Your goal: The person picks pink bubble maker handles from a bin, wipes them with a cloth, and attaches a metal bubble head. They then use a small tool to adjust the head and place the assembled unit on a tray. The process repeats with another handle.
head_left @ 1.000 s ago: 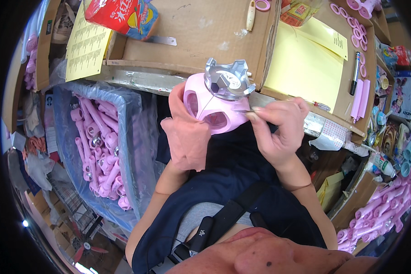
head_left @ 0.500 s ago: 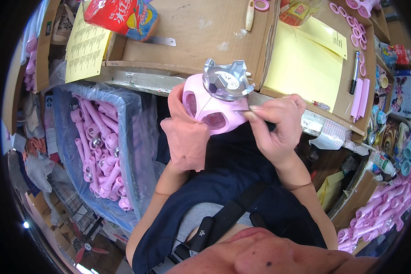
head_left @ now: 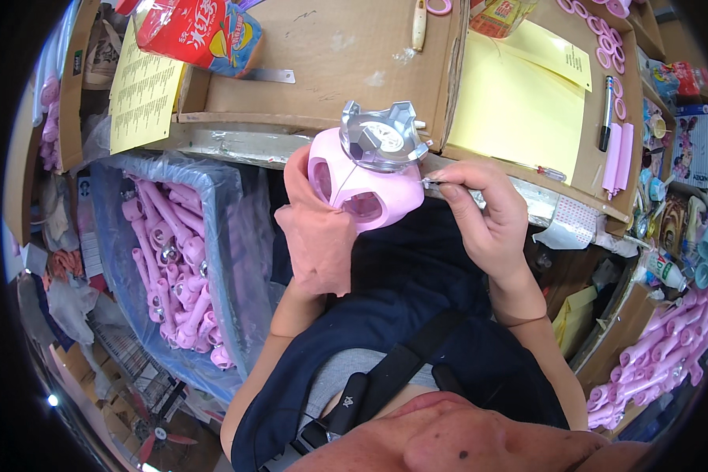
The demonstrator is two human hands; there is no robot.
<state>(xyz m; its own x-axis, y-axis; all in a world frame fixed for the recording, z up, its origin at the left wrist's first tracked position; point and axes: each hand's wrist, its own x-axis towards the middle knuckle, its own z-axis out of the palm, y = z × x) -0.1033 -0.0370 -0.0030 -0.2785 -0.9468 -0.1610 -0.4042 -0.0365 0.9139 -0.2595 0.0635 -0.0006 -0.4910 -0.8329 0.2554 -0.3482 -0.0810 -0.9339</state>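
Note:
A salmon-coloured cloth covering wraps my left hand (head_left: 316, 244), which is closed on a rounded pink plastic shell (head_left: 393, 193). The shell has large oval openings in its side. On its top sits a shiny silver crown-shaped piece (head_left: 385, 138) with a clear round window and a white emblem inside. My right hand (head_left: 492, 212) pinches a thin metal piece (head_left: 433, 182) between thumb and forefinger, at the shell's right edge. Its exact kind is too small to make out. The fingers of my left hand are hidden under the cloth.
A blue plastic-lined bin (head_left: 220, 204) holds several pink wand-like parts. Cardboard trays ahead hold a red drink package (head_left: 200, 35), a metal ruler (head_left: 271, 75), a wooden-handled tool (head_left: 419, 25), yellow sheets (head_left: 519, 102), a marker (head_left: 606, 114) and pink rings (head_left: 603, 39). More pink parts (head_left: 653, 354) lie right.
My right thumb and forefinger have drawn slightly outward from the shell's right side, and the thin metal piece shows at its edge. The left hand keeps hold of the shell.

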